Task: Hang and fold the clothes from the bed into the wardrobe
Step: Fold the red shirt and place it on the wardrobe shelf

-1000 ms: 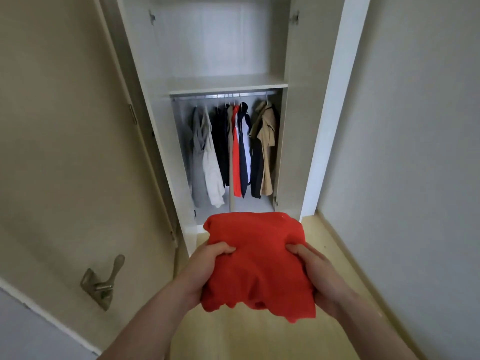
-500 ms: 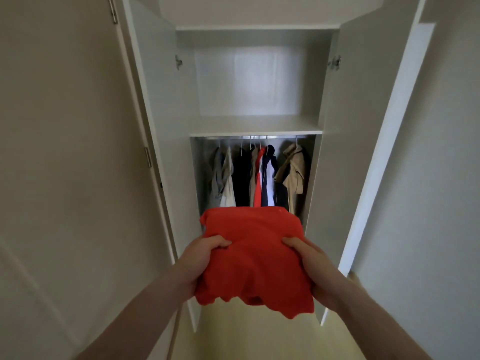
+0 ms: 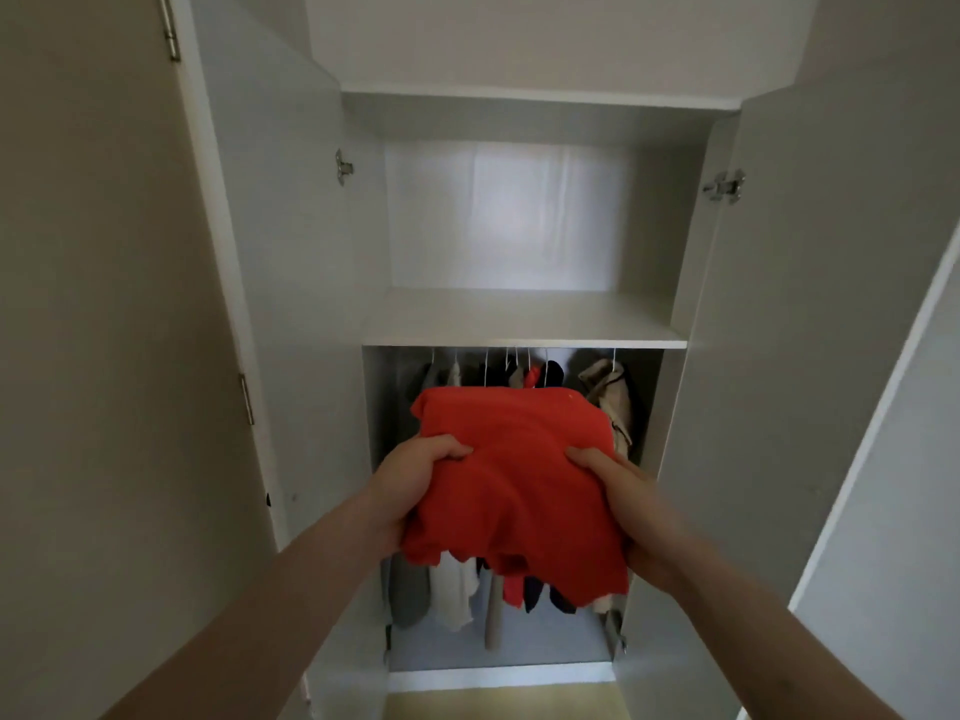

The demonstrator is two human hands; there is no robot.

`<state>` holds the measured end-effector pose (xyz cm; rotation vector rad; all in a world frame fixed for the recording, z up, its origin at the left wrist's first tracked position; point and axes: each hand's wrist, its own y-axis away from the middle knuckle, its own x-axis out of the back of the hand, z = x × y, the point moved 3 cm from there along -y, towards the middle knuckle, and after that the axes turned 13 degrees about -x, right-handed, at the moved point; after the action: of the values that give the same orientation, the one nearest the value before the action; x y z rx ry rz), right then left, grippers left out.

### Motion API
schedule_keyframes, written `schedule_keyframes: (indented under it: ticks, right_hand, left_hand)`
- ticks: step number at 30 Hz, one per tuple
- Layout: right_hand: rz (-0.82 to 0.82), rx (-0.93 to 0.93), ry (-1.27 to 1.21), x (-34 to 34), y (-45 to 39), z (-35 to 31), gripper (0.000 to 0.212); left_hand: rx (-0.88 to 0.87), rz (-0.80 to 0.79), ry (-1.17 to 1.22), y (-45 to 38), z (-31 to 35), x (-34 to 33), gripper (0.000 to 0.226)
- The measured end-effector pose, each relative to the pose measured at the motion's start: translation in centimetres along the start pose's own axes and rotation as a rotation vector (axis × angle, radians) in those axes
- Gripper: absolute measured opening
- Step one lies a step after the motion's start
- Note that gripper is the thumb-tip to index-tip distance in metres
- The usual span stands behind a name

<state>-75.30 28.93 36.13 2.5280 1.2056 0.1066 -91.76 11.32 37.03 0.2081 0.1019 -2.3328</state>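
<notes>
A folded red garment (image 3: 514, 475) is held in front of the open wardrobe (image 3: 696, 324), below the front edge of the shelf (image 3: 524, 317). The left hand (image 3: 415, 478) grips its left side, thumb on top and fingers underneath; the right hand (image 3: 623, 496) clamps the right side the same way. The garment's loose lower edge hangs ragged. Behind it, hanging clothes (image 3: 608, 392) fill the lower compartment. Both doors (image 3: 291, 283) stand swung wide, leaving the opening unobstructed, and the shelf surface is bare.
</notes>
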Motion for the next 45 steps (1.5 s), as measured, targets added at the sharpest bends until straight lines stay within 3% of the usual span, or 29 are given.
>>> schedule_keyframes:
  ticks: [4,13,18,23,26,29,32,34,37,40,45]
  right_hand:
    - [0.033,0.008,0.005,-0.3,-5.6,-3.0,0.086]
    - [0.024,0.04,0.002,-1.2,-20.4,-12.0,0.047]
    - [0.002,0.048,0.01,-1.8,-30.8,-16.8,0.051]
    - [-0.086,-0.012,0.007,-2.8,-40.0,-21.7,0.042]
    - [-0.121,-0.018,-0.006,-3.8,-44.8,-24.4,0.039]
    - [-0.142,0.0,0.016,-5.0,-49.0,-26.3,0.049]
    - [-0.086,-0.009,0.122,-4.9,-52.6,-26.1,0.081]
    - [0.039,0.05,0.385,-4.0,-53.9,-24.9,0.096]
    - [0.152,0.314,0.667,-3.1,-53.9,-22.3,0.094]
    - [0.094,0.539,0.75,-3.0,-53.2,-20.0,0.09]
    - [0.061,0.532,1.137,-4.9,-55.6,-19.2,0.086]
  left_hand:
    - [0.024,-0.019,-0.002,-6.7,1.1,0.1,0.04]
    - [-0.026,-0.009,-0.005,-22.6,4.6,1.3,0.042]
    - [-0.044,0.044,-0.063,-32.5,6.3,2.5,0.048]
    - [-0.04,0.111,-0.102,-41.9,8.5,3.5,0.023]
    - [-0.059,0.132,-0.099,-46.6,9.7,4.4,0.039]
    - [-0.065,0.124,-0.141,-50.8,10.2,5.4,0.057]
    - [-0.095,0.269,-0.478,-53.5,8.5,6.9,0.079]
    - [-0.128,0.251,-0.825,-54.0,6.8,7.2,0.095]
    - [-0.206,0.151,-1.029,-53.4,4.3,7.2,0.095]
    - [-0.276,0.192,-1.257,-52.3,2.3,7.1,0.096]
    - [-0.205,0.087,-1.416,-53.6,0.0,8.0,0.084]
